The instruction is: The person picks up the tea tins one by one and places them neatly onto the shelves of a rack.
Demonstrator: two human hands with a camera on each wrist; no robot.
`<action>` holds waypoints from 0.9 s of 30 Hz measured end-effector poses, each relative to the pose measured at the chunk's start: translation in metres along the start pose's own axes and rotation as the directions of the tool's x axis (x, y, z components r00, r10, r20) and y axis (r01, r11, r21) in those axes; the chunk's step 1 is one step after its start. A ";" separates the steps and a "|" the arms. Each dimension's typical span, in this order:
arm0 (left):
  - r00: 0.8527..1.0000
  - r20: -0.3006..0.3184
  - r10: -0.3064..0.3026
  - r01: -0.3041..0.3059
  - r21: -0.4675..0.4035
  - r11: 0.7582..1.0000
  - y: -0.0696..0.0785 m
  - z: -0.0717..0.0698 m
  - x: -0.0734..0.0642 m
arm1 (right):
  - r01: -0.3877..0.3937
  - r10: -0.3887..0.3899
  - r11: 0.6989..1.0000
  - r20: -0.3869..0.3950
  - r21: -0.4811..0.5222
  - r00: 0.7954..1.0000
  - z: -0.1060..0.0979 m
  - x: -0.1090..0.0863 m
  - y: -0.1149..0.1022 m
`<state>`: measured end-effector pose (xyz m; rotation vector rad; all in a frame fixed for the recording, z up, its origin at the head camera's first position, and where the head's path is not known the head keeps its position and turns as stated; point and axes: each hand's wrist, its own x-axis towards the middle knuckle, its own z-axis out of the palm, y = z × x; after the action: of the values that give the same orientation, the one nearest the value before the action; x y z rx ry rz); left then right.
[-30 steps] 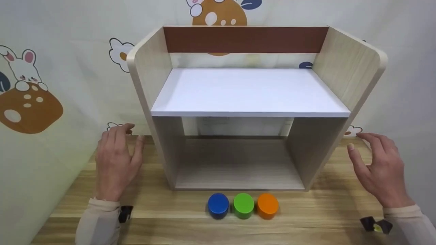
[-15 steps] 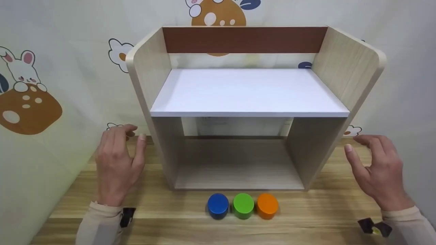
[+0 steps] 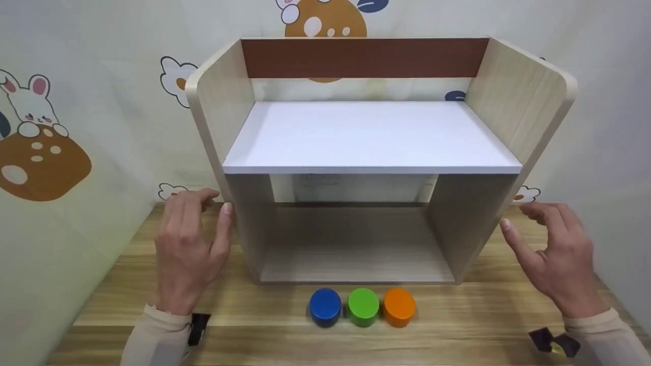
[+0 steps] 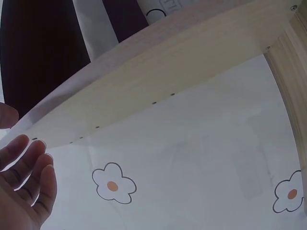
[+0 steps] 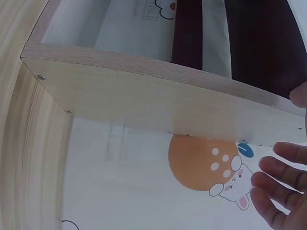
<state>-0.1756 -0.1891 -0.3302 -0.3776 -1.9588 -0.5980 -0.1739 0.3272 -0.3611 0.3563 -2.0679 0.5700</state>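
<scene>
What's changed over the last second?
The left hand moved right and the right hand moved left, both closing in on the two-tier shelf. Nothing taken hold of or let go. Shelf, blue cylinder, green cylinder and orange cylinder stayed put.

A short blue cylinder [image 3: 325, 307], green cylinder [image 3: 363, 307] and orange cylinder [image 3: 400, 307] stand in a row on the brown wood-grain bench [image 3: 254, 338]; the pale wall [image 3: 122, 147] bears a white cartoon rabbit [image 3: 31, 104] (pink-eared).
</scene>
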 end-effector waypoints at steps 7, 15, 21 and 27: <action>1.000 -0.022 0.013 -0.013 -0.009 1.000 0.005 0.000 0.001 | 0.002 -0.002 1.000 0.027 -0.005 1.000 0.004 -0.002 -0.002; 0.999 -0.030 0.040 -0.040 -0.011 0.999 0.012 -0.001 0.002 | -0.008 0.009 1.000 0.053 -0.010 0.999 0.005 -0.002 -0.003; 0.998 -0.031 0.062 -0.062 -0.013 0.998 0.017 -0.001 0.001 | -0.008 0.009 1.000 0.056 -0.006 0.998 0.006 -0.002 -0.006; 0.997 -0.033 0.070 -0.071 -0.029 0.997 0.023 0.002 -0.001 | -0.031 0.031 0.999 0.070 -0.006 0.997 0.007 0.000 -0.009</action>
<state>-0.1647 -0.1691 -0.3260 -0.4512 -1.8997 -0.5854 -0.1751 0.3160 -0.3622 0.3458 -2.1452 0.5780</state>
